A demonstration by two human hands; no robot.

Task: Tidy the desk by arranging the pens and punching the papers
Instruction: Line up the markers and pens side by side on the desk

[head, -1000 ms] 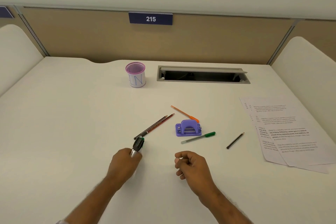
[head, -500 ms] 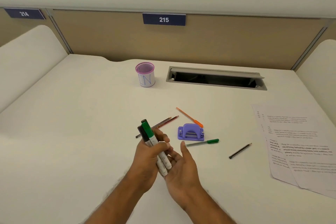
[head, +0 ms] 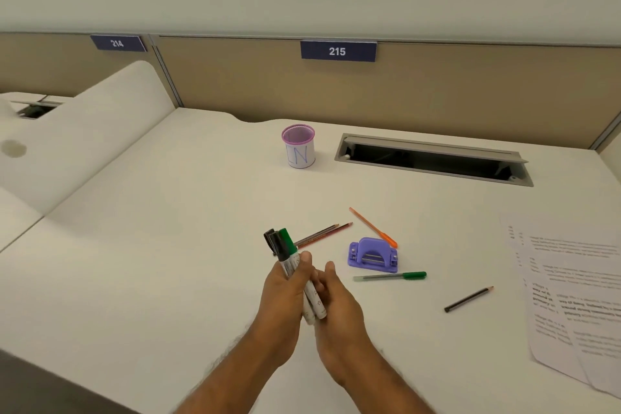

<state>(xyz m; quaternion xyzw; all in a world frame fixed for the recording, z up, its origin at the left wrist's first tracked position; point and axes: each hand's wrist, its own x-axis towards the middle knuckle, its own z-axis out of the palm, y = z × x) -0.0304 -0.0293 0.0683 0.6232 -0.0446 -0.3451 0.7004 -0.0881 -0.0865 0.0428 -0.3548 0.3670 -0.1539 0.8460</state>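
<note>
Right now I'm on pen-gathering: my left hand (head: 285,292) is wrapped around a bundle of white-barrelled markers with black and green caps (head: 290,265), my right hand (head: 339,299) cupping their lower ends. Next, I'd drop them into the purple-rimmed white pen cup (head: 299,148), well beyond; printed white paper sheets (head: 578,296) wait unpunched at right.

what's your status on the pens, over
Left hand shut on markers, right hand steadying them. Pen cup empty, far side. Nothing blocking.
</note>
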